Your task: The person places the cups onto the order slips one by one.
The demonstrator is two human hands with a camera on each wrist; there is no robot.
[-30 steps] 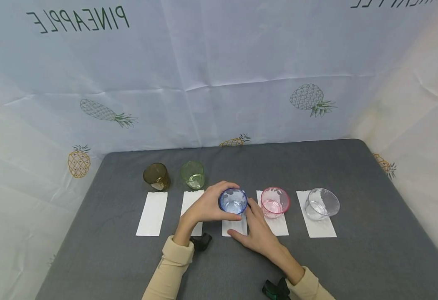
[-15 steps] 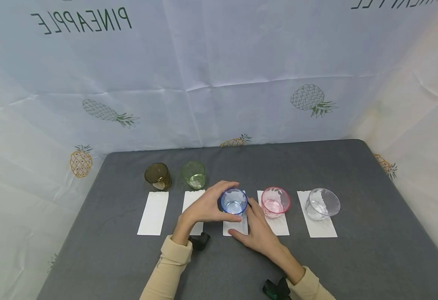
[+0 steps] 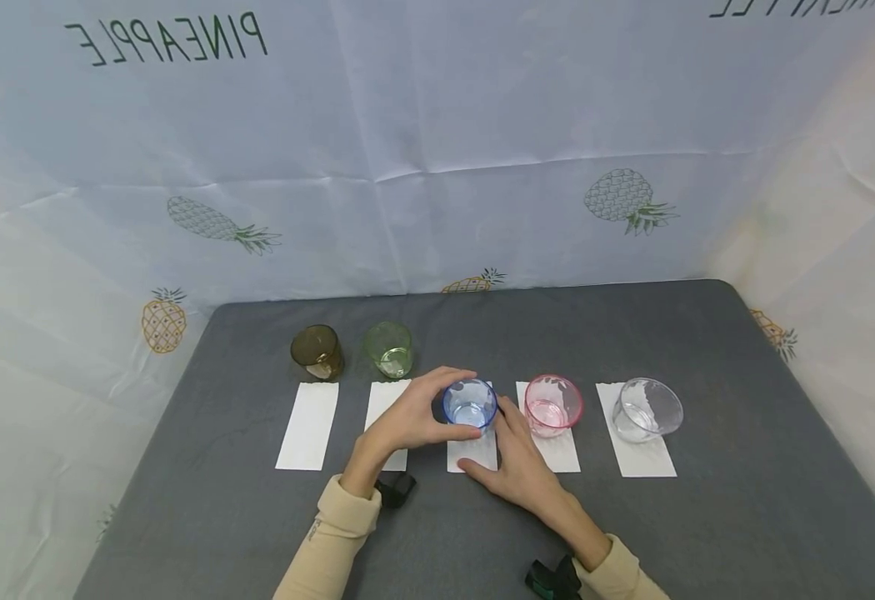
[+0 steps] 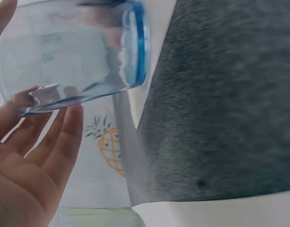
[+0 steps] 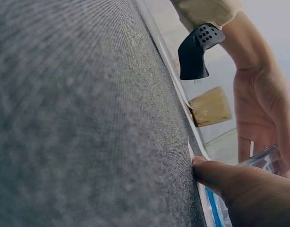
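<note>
Centrally, the left hand (image 3: 412, 415) grips a round, see-through blue tumbler (image 3: 471, 408) over a white rectangular paper (image 3: 473, 455); the right hand (image 3: 518, 468), thumb spread from fingers, is just beside it.

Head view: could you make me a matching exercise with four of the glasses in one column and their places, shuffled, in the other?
Things
1. brown glass
2. blue glass
3. pink glass
4. clear glass

Places
A. on the rightmost paper
B. just beyond the far end of the leftmost paper
C. on the second paper from the right
D. between the thumb and fingers of the left hand

Right pairs: 1-B, 2-D, 3-C, 4-A
</note>
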